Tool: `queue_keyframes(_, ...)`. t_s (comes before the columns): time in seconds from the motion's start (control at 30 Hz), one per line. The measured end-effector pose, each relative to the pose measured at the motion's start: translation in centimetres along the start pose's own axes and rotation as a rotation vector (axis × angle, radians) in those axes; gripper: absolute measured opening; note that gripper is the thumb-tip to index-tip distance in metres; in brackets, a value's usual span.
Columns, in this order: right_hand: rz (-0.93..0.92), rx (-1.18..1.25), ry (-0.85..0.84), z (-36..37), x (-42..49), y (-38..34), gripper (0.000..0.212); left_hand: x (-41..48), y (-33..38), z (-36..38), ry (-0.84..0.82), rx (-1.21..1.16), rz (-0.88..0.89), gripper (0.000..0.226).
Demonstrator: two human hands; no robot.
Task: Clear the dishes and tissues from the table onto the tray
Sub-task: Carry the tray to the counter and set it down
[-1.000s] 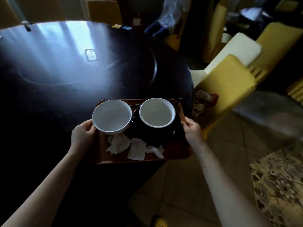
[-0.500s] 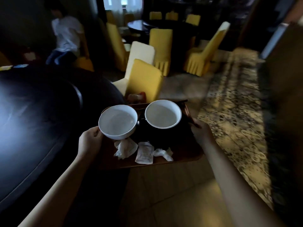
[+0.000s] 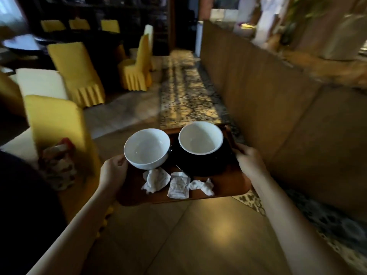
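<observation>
A brown wooden tray (image 3: 234, 186) is held in the air over the tiled floor. My left hand (image 3: 112, 172) grips its left edge and my right hand (image 3: 251, 162) grips its right edge. On it stand a white bowl (image 3: 147, 148) at the left and a second white bowl (image 3: 200, 137) at the right, the latter resting on a black plate (image 3: 198, 165). Along the tray's near side lie a crumpled tissue (image 3: 155, 179), a flat white packet (image 3: 178, 185) and another crumpled tissue (image 3: 202, 186).
A yellow-covered chair (image 3: 57, 120) with a patterned bag (image 3: 57, 161) on its seat stands close at the left. More yellow chairs (image 3: 77, 72) and a dark table (image 3: 21, 44) lie beyond. A long wooden counter (image 3: 278, 96) runs along the right, with a patterned carpet (image 3: 186, 92) ahead.
The view has swung right, away from the dark round table, toward the aisle and the counter. The tray has left the table and moves with both hands still on it.
</observation>
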State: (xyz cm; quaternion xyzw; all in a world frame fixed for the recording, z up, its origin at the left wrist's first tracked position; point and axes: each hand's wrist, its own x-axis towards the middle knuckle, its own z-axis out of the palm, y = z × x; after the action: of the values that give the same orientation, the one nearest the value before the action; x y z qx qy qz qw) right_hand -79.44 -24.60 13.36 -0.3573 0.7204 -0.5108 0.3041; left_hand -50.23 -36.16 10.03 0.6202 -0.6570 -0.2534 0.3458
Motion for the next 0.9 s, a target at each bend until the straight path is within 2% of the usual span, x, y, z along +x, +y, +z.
queue_keyframes(0.37, 0.074, -0.010, 0.283, -14.5, 5.1, 3.0, 0.024, 4.0, 13.0, 15.0, -0.241, -0.064, 0.160, 0.023)
queue_keyframes(0.67, 0.130, 0.003, 0.431, -22.2, 9.2, 5.3, 0.027, 6.8, 22.4, 24.8, -0.442, -0.083, 0.264, 0.026)
queue_keyframes(0.9, 0.175, 0.010, 0.608, -27.8, 14.8, 7.2, 0.028, 11.6, 29.0, 35.5, -0.574, -0.063, 0.367, 0.027)
